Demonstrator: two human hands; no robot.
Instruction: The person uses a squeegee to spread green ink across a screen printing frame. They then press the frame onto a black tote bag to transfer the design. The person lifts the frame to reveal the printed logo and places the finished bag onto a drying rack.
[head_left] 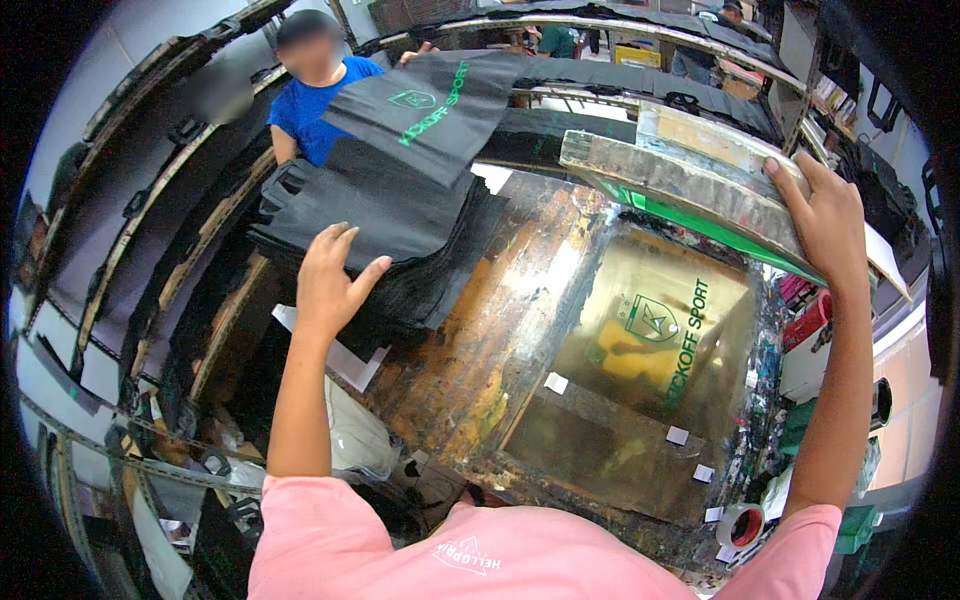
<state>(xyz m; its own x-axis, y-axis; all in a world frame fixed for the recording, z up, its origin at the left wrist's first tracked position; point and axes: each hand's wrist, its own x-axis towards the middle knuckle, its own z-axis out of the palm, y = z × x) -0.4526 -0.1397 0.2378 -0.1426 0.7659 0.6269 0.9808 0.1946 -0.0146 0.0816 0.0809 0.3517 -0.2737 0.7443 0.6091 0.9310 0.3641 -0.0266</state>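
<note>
My left hand (pixel 335 275), fingers spread, is at the near edge of a stack of black fabric bags (pixel 385 220); I cannot tell whether it touches them. With my right hand (pixel 830 215) I grip the end of a screen printing frame (pixel 690 190), tilted up, its underside green. Below the frame lies a shiny flat printing plate (pixel 610 385) bearing a green crest and lettering, with small white tabs along its edges. Across the table a co-worker in a blue shirt (pixel 345 95) holds up a black bag (pixel 425 115) with a similar green print.
The paint-stained wooden table (pixel 470 390) spans the middle. Racks (pixel 165 210) draped with black bags line the left side, and more stand at the back. A tape roll (pixel 741 525) sits at the table's near right corner, close to my right arm. Other people are farther back.
</note>
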